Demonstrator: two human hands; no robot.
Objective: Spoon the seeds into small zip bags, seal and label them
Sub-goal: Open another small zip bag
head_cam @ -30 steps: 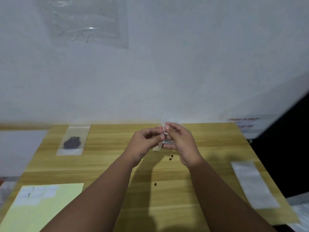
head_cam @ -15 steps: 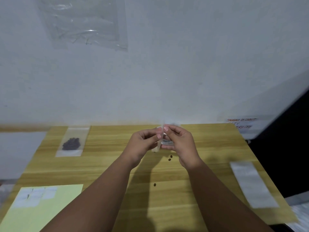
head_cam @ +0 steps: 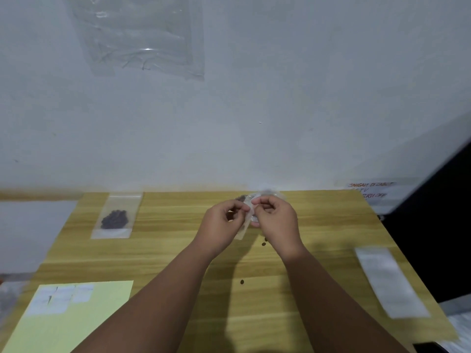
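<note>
My left hand [head_cam: 222, 225] and my right hand [head_cam: 276, 220] meet above the far middle of the wooden table [head_cam: 178, 250], both pinching a small clear zip bag [head_cam: 248, 215] between their fingertips. Dark seeds show through the bag near its top. The bag is mostly hidden by my fingers. A pale stick-like end [head_cam: 240, 234] pokes out below my left hand. A filled zip bag [head_cam: 114, 217] with a dark heap of seeds lies flat at the far left. A few loose seeds [head_cam: 263, 242] lie under my right wrist, and one loose seed [head_cam: 241, 282] lies nearer me.
A yellow sheet [head_cam: 76, 322] with white labels [head_cam: 60, 299] lies at the near left corner. A long white strip [head_cam: 390, 281] lies at the right edge. A clear plastic sheet [head_cam: 142, 34] hangs on the wall behind. The table ends at a dark gap on the right.
Both hands stay together on the small bag; the fingertips have shifted slightly along its top. Nothing else on the table moved.
</note>
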